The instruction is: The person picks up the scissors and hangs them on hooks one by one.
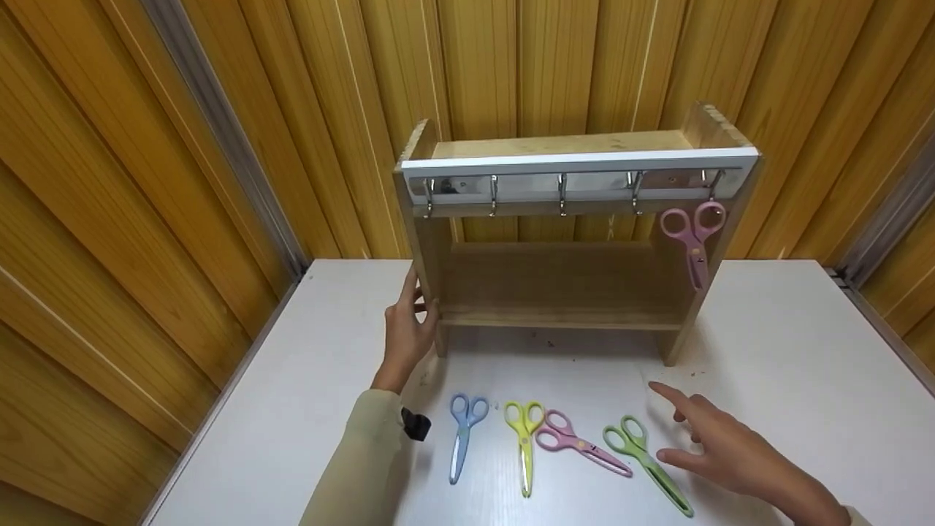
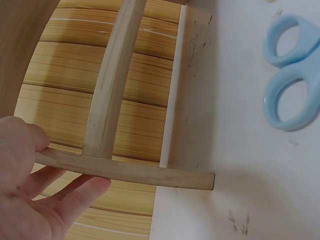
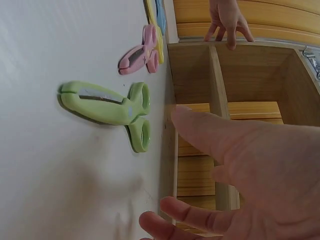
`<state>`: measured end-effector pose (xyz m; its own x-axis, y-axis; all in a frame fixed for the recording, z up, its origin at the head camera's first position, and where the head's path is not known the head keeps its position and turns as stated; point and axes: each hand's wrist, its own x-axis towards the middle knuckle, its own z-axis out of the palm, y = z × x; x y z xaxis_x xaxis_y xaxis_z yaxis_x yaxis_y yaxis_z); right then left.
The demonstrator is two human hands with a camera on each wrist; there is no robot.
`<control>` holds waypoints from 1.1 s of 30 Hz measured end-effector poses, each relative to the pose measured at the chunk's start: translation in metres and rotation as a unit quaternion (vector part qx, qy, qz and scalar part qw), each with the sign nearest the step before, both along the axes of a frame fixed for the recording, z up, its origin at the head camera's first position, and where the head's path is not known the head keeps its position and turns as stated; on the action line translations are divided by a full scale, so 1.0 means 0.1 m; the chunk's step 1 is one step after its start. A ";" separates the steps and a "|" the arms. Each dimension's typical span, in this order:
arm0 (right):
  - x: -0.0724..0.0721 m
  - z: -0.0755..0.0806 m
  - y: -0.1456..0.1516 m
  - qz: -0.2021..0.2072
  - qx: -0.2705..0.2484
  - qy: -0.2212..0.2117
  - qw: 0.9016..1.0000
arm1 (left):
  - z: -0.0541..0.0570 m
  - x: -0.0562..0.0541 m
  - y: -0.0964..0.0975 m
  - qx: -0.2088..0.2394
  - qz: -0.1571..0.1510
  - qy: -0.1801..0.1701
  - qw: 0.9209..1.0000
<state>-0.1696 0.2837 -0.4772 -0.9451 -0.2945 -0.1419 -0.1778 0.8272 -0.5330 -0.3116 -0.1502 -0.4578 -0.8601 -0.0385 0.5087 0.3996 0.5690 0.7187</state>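
Note:
A wooden shelf rack (image 1: 562,314) stands on the white table. My left hand (image 1: 410,329) holds its left side panel (image 2: 145,172), thumb on one face and fingers on the other. Over the table, beside the green scissors (image 1: 646,464), my right hand (image 1: 738,446) hovers with fingers spread and nothing in them. Left of the green pair lie pink scissors (image 1: 584,446), yellow scissors (image 1: 524,442) and blue scissors (image 1: 462,438), handles toward the rack. Another pink pair of scissors (image 1: 696,245) hangs by a handle loop from the rightmost hook.
Along the rack's top front runs a metal rail (image 1: 526,186) with several hooks, the others bare. Wood-panelled walls (image 1: 350,131) enclose the table (image 1: 789,329) at the back and sides. Small dark specks mark the tabletop under the rack.

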 end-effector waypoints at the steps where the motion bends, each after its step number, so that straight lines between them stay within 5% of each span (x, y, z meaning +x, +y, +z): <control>1: 0.01 -0.01 -0.01 -0.002 0.005 -0.012 1.000 | 0.00 0.00 0.00 0.000 0.000 -0.003 1.000; 20: 0.10 -0.13 -0.17 -0.038 0.073 -0.104 0.991 | -0.01 0.01 -0.01 -0.004 -0.002 0.012 1.000; 33: 0.06 -0.17 -0.13 -0.020 0.079 -0.052 0.995 | -0.01 0.00 -0.02 0.004 -0.006 0.003 1.000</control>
<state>-0.1634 0.2708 -0.4939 -0.9332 -0.2236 -0.2814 -0.0939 0.9073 -0.4098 -0.3114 -0.1519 -0.4591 -0.8573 -0.0323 0.5138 0.4109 0.5583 0.7207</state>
